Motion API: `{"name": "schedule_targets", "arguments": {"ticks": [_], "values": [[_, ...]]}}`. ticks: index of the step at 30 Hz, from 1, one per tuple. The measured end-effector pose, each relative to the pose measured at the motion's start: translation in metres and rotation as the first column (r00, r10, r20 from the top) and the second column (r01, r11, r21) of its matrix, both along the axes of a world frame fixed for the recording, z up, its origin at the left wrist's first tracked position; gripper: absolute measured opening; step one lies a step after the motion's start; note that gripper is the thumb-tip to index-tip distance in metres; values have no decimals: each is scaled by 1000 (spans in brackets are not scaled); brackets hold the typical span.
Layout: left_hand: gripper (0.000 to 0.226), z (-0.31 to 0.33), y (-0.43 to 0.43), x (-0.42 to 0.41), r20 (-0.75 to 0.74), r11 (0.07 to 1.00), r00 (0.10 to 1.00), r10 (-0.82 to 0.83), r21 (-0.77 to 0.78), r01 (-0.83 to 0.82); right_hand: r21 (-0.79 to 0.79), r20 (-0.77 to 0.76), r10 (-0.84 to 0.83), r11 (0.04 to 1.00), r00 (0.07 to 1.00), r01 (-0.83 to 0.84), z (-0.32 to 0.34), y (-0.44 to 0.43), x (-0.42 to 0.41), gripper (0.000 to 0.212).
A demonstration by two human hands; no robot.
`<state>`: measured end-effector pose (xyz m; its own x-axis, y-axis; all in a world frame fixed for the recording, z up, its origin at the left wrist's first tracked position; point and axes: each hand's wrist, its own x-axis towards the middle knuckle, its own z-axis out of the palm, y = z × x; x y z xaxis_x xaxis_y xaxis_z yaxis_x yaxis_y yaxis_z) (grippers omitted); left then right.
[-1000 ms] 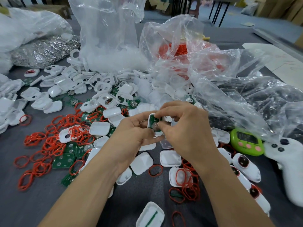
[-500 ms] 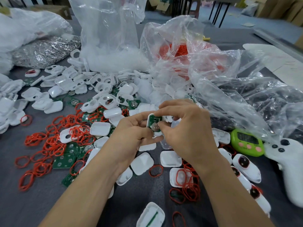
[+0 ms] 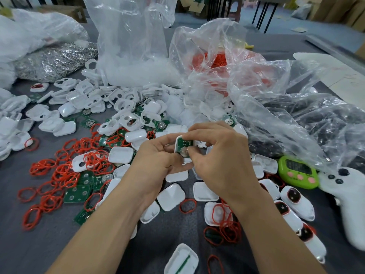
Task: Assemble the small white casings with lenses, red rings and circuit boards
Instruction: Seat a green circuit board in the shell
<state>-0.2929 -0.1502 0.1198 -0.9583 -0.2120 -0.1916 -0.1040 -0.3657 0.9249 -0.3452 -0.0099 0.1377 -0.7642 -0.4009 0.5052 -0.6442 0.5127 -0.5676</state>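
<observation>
Above the middle of the table my left hand (image 3: 158, 161) grips a small white casing (image 3: 178, 144) with a green circuit board (image 3: 184, 144) and a round silver coin cell seated in it. My right hand (image 3: 219, 155) curls over the casing from the right, its thumb and fingertips pinching the board. Loose red rings (image 3: 59, 175) lie scattered at the left. Bare green boards (image 3: 79, 192) rest among them. White casing halves (image 3: 170, 196) lie below my hands, and several finished casings with red rings (image 3: 296, 202) sit at the right.
Clear plastic bags (image 3: 256, 95) of parts pile up at the back and right, one with red rings inside. A foil-like bag (image 3: 53, 62) lies far left. A green timer (image 3: 298, 172) and a white controller (image 3: 347, 196) sit at the right edge. A casing half (image 3: 181, 260) lies near me.
My hands have stayed in place; the casing has tilted slightly and my right fingers have shifted on the board, leaving the coin cell more exposed.
</observation>
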Motion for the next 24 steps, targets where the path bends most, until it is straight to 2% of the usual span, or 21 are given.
{"name": "schedule_targets", "arguments": {"ticks": [9, 15, 20, 24], "values": [[58, 1, 2, 0, 3, 998, 998, 56, 7, -56, 21, -33, -13, 1000, 999, 13, 1, -4, 6, 25], [57, 1, 3, -1, -11, 994, 994, 109, -2, -109, -21, 60, -24, 999, 998, 25, 2, -2, 4, 23], [58, 1, 3, 0, -8, 996, 997, 78, -42, -78, 8, -40, -33, 999, 999, 34, 2, -3, 6, 24], [58, 1, 2, 0, 2, 997, 998, 67, -29, -66, 53, -23, -53, 997, 998, 54, 2, -5, 6, 26]]}}
